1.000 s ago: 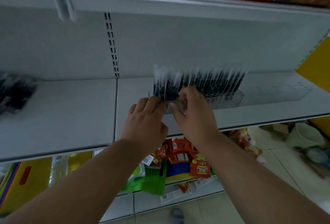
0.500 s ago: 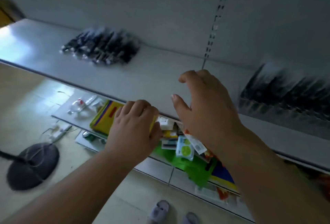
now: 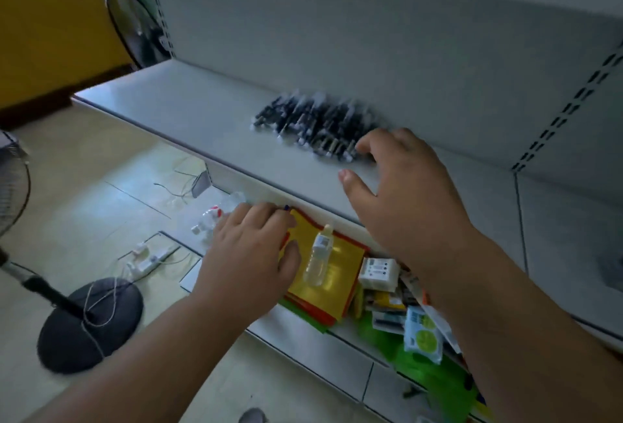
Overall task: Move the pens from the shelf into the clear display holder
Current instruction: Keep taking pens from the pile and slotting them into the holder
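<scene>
A loose pile of black pens (image 3: 313, 125) lies on the grey shelf (image 3: 188, 119) near its back wall. My right hand (image 3: 401, 186) hovers over the shelf with fingers spread; its fingertips are at the right end of the pile, and it holds nothing. My left hand (image 3: 253, 250) is lower, in front of the shelf edge, with fingers curled and nothing visible in it. The clear display holder is out of view.
Below is a lower shelf with yellow packets (image 3: 323, 274), a small clear bottle (image 3: 318, 255) and several small packs (image 3: 377, 272). A standing fan's base (image 3: 89, 323) and a power strip (image 3: 148, 259) are on the floor at left. Another fan (image 3: 135, 24) stands behind the shelf's left end.
The view has swung left from the holder to the pen pile. My right hand has reached forward to the pile's right end; my left hand stays low and curled.
</scene>
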`<state>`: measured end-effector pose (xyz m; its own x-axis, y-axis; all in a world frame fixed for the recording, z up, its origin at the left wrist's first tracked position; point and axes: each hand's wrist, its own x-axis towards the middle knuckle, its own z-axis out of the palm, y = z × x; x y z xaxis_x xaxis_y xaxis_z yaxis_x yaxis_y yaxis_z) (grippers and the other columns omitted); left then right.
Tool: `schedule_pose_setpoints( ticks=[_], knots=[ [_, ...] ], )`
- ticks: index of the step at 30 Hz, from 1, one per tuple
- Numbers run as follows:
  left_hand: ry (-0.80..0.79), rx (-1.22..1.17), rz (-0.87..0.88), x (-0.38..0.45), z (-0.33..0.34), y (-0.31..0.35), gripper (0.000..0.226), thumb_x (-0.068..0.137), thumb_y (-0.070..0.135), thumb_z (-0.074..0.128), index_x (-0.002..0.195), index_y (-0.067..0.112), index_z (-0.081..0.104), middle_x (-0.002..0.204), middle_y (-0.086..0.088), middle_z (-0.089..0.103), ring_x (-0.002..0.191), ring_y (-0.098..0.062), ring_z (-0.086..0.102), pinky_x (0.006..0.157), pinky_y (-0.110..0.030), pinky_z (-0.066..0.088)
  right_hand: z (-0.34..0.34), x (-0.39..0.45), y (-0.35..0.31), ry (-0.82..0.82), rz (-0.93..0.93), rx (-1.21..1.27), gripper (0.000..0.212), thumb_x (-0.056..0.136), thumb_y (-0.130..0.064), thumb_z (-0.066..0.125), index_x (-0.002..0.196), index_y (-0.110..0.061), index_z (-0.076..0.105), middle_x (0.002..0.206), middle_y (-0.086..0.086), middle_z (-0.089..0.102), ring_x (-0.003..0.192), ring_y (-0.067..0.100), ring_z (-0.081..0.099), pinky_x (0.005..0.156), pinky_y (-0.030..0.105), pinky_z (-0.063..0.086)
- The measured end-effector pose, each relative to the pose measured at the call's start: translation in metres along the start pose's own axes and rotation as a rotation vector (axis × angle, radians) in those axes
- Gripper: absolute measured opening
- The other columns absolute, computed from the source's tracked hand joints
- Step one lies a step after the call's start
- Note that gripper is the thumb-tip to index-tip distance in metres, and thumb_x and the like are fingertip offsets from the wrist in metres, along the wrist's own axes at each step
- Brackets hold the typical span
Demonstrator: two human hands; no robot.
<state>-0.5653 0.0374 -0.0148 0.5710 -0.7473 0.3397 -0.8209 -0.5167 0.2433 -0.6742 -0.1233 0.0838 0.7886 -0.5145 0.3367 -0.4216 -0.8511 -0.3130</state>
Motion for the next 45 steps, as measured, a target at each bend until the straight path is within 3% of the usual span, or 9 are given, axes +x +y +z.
schedule_pose_setpoints(
  ticks=[6, 13, 17, 21, 28, 32, 36, 38, 45],
  knots=[
    [0.008, -0.066, 0.022, 0.036, -0.021, -0.053, 0.032, 0.086, 0.042, 0.041, 0.104, 0.026, 0.064, 0.101, 0.006, 0.062, 0.096, -0.023, 0.057, 0.083, -0.042, 0.047, 0.006, 0.032, -0.042, 0.081, 0.036, 0.005, 0.033, 0.093, -0.044, 0.054, 0.118, -0.022, 0.055, 0.115, -0.001, 0.056, 0.106, 0.019, 0.051, 0.09, 0.039, 0.046],
    [-0.027, -0.132, 0.043, 0.087, -0.001, -0.066, 0.037, 0.088, 0.046, 0.04, 0.109, 0.028, 0.063, 0.106, 0.008, 0.062, 0.099, -0.021, 0.057, 0.085, -0.043, 0.05, 0.026, 0.064, -0.029, -0.047, 0.096, -0.021, 0.037, 0.095, -0.052, 0.048, 0.125, -0.03, 0.047, 0.124, -0.006, 0.049, 0.112, 0.015, 0.048, 0.092, 0.035, 0.044],
    [-0.055, -0.096, 0.055, 0.115, -0.002, -0.081, 0.038, 0.088, 0.046, 0.039, 0.109, 0.027, 0.064, 0.106, 0.007, 0.062, 0.098, -0.02, 0.058, 0.085, -0.038, 0.049, 0.041, 0.092, -0.028, -0.006, 0.063, 0.019, 0.036, 0.093, -0.048, 0.053, 0.122, -0.026, 0.052, 0.117, -0.005, 0.054, 0.106, 0.015, 0.051, 0.087, 0.035, 0.047],
    [-0.082, -0.131, -0.01, 0.14, 0.001, -0.106, 0.031, 0.092, 0.04, 0.05, 0.115, 0.025, 0.063, 0.112, 0.006, 0.062, 0.108, -0.021, 0.056, 0.094, -0.041, 0.047, 0.06, 0.115, -0.038, -0.021, 0.06, 0.043, 0.035, 0.092, -0.047, 0.056, 0.12, -0.026, 0.054, 0.115, -0.006, 0.056, 0.104, 0.012, 0.052, 0.087, 0.032, 0.046],
    [-0.114, -0.182, 0.054, 0.208, 0.02, -0.156, 0.03, 0.093, 0.037, 0.054, 0.119, 0.023, 0.061, 0.116, 0.002, 0.062, 0.112, -0.024, 0.053, 0.095, -0.039, 0.043, 0.084, 0.152, -0.057, 0.064, 0.17, 0.006, 0.033, 0.09, -0.045, 0.059, 0.114, -0.022, 0.056, 0.106, -0.003, 0.058, 0.097, 0.016, 0.058, 0.081, 0.034, 0.049],
    [-0.172, -0.153, 0.103, 0.246, 0.032, -0.18, 0.041, 0.091, 0.047, 0.056, 0.125, 0.023, 0.055, 0.121, 0.0, 0.058, 0.116, -0.024, 0.051, 0.095, -0.036, 0.039, 0.096, 0.167, -0.071, 0.108, 0.238, -0.028, 0.034, 0.089, -0.044, 0.058, 0.112, -0.019, 0.057, 0.106, -0.001, 0.059, 0.098, 0.018, 0.058, 0.082, 0.04, 0.051],
    [-0.302, -0.065, 0.185, 0.268, 0.041, -0.196, 0.067, 0.084, 0.067, 0.054, 0.134, 0.022, 0.048, 0.135, -0.002, 0.05, 0.125, -0.025, 0.043, 0.1, -0.038, 0.036, 0.108, 0.168, -0.081, 0.16, 0.31, -0.033, 0.035, 0.088, -0.043, 0.058, 0.112, -0.018, 0.058, 0.106, 0.0, 0.06, 0.098, 0.02, 0.058, 0.081, 0.039, 0.049],
    [-0.334, -0.064, 0.215, 0.273, 0.042, -0.203, 0.07, 0.082, 0.071, 0.053, 0.132, 0.024, 0.05, 0.134, 0.0, 0.049, 0.125, -0.023, 0.042, 0.101, -0.038, 0.035, 0.112, 0.165, -0.084, 0.148, 0.346, -0.046, 0.036, 0.087, -0.045, 0.057, 0.113, -0.019, 0.058, 0.106, -0.002, 0.059, 0.099, 0.018, 0.058, 0.081, 0.036, 0.049],
    [-0.349, -0.06, 0.176, 0.292, 0.041, -0.213, 0.045, 0.088, 0.047, 0.051, 0.121, 0.017, 0.056, 0.123, -0.007, 0.055, 0.119, -0.029, 0.048, 0.096, -0.038, 0.039, 0.119, 0.169, -0.088, 0.182, 0.373, -0.071, 0.033, 0.088, -0.043, 0.058, 0.111, -0.019, 0.059, 0.106, -0.006, 0.06, 0.098, 0.012, 0.056, 0.076, 0.026, 0.04]
  ],
)
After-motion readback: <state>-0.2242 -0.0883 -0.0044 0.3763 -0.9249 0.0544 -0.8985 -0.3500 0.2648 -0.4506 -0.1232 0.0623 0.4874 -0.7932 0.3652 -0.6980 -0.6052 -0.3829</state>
